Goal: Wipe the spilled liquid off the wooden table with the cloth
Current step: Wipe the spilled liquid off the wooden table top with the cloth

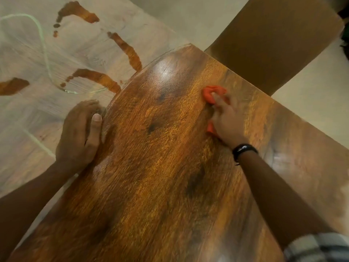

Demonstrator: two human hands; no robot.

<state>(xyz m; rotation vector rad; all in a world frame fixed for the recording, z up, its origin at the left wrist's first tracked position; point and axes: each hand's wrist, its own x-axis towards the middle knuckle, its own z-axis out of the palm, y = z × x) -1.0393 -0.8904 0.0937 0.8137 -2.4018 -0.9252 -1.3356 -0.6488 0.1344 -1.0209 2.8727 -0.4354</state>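
An orange cloth (213,92) is gripped in the curled fingers of the right hand (226,121) and pressed to the wooden table (151,167) near its far edge. The left hand (79,133) is laid flat, fingers extended, beside a pale streaky sheen (28,59). Pale floor (188,16) and a brown panel (273,35) are seen beyond.

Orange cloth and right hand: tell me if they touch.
Touching. Head view: the right hand holds the orange cloth, which is bunched around its fingers.
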